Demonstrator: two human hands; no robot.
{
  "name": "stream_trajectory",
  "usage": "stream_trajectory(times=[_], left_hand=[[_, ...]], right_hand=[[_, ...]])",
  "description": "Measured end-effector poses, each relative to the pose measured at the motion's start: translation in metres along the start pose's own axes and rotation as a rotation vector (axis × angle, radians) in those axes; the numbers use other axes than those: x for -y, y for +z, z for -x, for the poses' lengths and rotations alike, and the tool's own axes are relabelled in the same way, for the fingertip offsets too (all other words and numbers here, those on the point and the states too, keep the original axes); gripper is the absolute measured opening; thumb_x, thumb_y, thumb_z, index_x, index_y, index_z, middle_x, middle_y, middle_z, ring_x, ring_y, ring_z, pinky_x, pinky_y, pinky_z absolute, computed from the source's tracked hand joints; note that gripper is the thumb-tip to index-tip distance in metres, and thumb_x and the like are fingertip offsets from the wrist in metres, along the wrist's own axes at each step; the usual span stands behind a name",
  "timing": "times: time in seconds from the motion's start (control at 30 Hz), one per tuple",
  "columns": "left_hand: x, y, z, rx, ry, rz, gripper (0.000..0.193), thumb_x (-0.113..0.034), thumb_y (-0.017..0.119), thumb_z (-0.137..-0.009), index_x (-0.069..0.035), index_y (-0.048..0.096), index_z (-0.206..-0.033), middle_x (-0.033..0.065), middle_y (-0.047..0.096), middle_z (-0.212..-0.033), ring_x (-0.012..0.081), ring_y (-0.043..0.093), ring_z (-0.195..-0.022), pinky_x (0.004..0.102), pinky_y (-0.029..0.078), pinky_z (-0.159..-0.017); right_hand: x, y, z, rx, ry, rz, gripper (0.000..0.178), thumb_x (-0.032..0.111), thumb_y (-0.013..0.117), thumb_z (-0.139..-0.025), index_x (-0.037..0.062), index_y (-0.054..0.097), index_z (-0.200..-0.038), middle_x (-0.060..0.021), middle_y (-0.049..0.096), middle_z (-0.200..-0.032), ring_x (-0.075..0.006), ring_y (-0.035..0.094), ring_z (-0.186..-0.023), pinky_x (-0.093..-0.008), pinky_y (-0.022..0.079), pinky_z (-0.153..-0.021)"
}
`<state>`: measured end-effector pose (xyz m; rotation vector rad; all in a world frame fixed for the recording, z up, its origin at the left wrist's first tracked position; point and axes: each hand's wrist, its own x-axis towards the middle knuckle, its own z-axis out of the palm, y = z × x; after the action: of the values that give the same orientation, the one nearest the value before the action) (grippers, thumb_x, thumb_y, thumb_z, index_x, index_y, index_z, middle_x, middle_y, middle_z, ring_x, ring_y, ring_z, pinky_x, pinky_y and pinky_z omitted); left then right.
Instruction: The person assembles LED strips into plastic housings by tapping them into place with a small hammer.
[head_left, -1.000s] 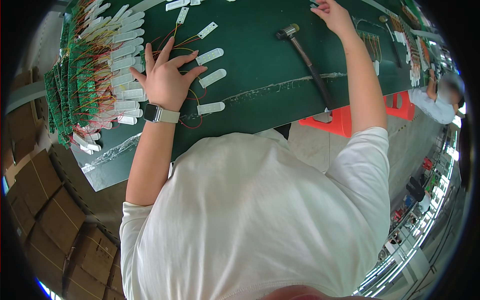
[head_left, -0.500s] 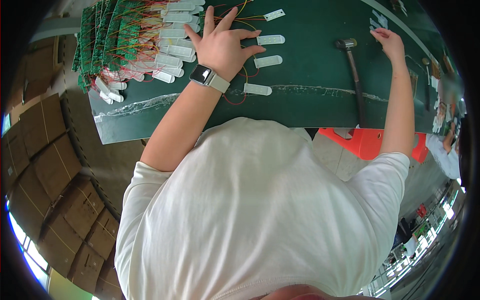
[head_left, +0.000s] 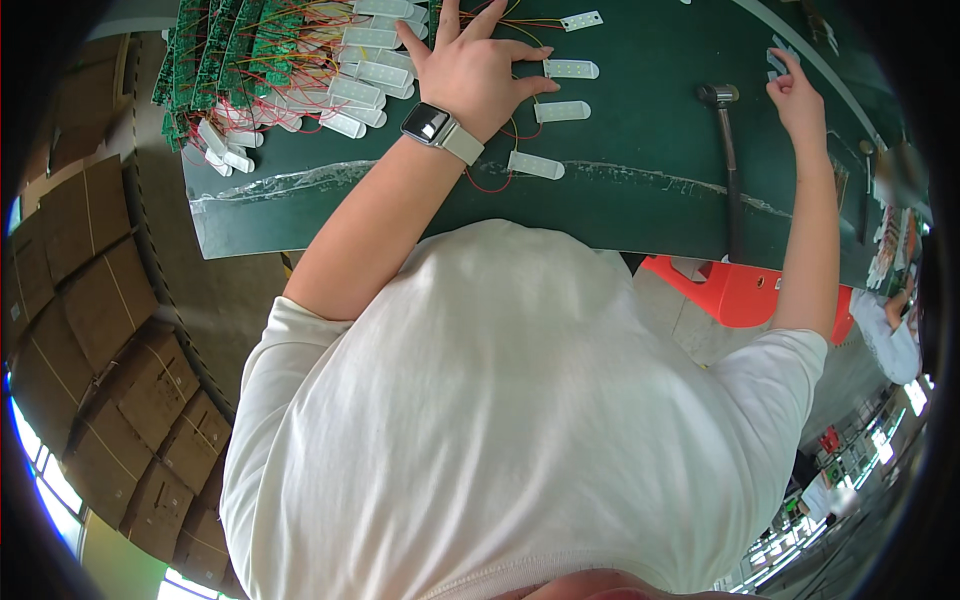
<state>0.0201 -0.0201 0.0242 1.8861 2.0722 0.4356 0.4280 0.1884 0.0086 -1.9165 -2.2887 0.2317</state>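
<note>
My left hand lies with fingers spread over red and yellow wires at the top of the table. Its thumb and little-finger side frame the near end of a white, round-ended strip with small light spots. Below that are another white strip and a third, with thin wires attached. A small white plate with holes sits farther out. My right hand reaches to small translucent plastic pieces at the far right. Its index finger is stretched over them, its thumb apart.
Green circuit boards and several wired white strips are heaped at the table's left. A hammer lies between my arms. A red stool stands below the table edge. Cardboard boxes are stacked at left.
The view has shifted, moving the table's contents slightly rightward. My right index finger has stretched out over the translucent pieces, its thumb parting from it. My left hand keeps its spread pose.
</note>
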Motion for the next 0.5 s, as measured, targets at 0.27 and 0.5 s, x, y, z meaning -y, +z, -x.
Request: stream_trajectory(times=[0.27, 0.5], left_hand=[[-0.002, 0.000, -0.003, 0.050, -0.009, 0.014, 0.036, -0.039, 0.085, -0.077, -0.029, 0.082, -0.112, 0.0063, 0.045, -0.162, 0.0393, 0.023, -0.156, 0.0770, 0.012, -0.119], [-0.008, -0.011, 0.006, 0.019, -0.011, 0.006, 0.036, -0.039, 0.086, -0.078, -0.030, 0.082, -0.113, 0.0062, 0.044, -0.162, 0.0390, 0.023, -0.156, 0.0763, 0.012, -0.119]], right_hand=[[0.095, 0.024, 0.042, 0.149, -0.224, -0.738, 0.029, 0.011, 0.074, -0.096, 0.0071, 0.072, -0.124, -0.0020, 0.073, -0.105, -0.0088, 0.068, -0.096, -0.0224, 0.054, -0.089], [0.170, 0.051, 0.097, -0.029, -0.431, -0.666, 0.022, 0.008, 0.078, -0.090, 0.0059, 0.076, -0.112, -0.0027, 0.075, -0.094, -0.0102, 0.071, -0.083, -0.0233, 0.057, -0.077]])
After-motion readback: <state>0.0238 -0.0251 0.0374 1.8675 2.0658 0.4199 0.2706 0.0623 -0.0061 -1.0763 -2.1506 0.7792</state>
